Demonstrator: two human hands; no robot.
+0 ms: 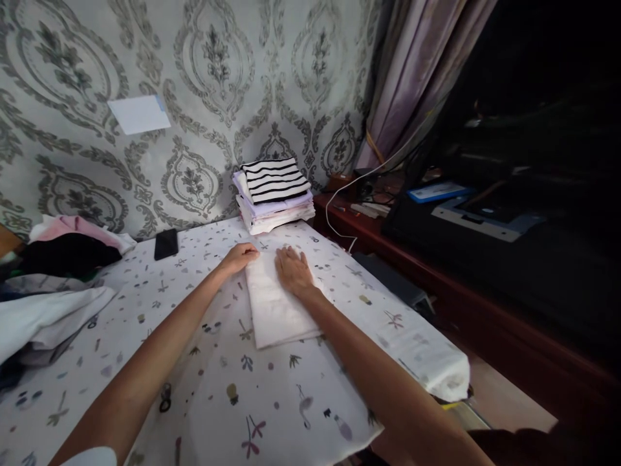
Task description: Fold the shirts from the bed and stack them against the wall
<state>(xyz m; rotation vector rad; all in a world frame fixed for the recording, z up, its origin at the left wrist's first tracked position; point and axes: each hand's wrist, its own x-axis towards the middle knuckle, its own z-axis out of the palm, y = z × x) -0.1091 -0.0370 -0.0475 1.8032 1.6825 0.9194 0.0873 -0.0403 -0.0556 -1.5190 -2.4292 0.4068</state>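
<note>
mid-sheet [213, 395], a white cloth [274, 314] lay folded, seemingly nearly done. the right hand [294, 272] lay flat on it, fingers slightly spread; the left hand [239, 257] curled at its far-left corner, grip unclear. unfolded clothes [63, 255] heaped the left edge; a folded stack [275, 197] stood at the far edge.

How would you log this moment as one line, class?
right hand: flat on folded white cloth | left hand: at cloth's far left corner | beyond: folded stack, striped piece on top

Text, labels, numbers — none legible anywhere.
</note>
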